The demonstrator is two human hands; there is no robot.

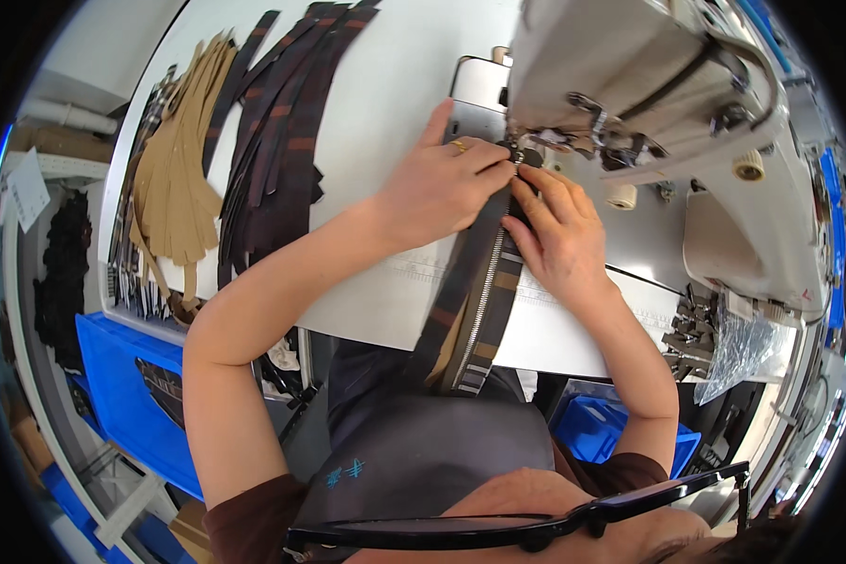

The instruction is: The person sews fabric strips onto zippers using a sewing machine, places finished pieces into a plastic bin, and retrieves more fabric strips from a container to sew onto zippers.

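Note:
A zipper [485,299] with pale metal teeth runs lengthwise between dark fabric strips, from the sewing machine [620,85] down over the table's front edge to my lap. My left hand [445,191] presses its bent fingers onto the top end of the zipper, thumb stretched out to the side. From the other side, my right hand [566,235] pinches the zipper's right edge between thumb and fingers. Both sets of fingertips meet just in front of the presser foot area, which hides the zipper's far end.
On the white table [367,291] at left lie tan fabric strips [180,160] and dark striped strips [287,132]. Small dark metal parts [694,331] and a clear plastic bag [738,350] sit at right. A blue bin [127,376] stands below left, another blue bin [592,425] below right.

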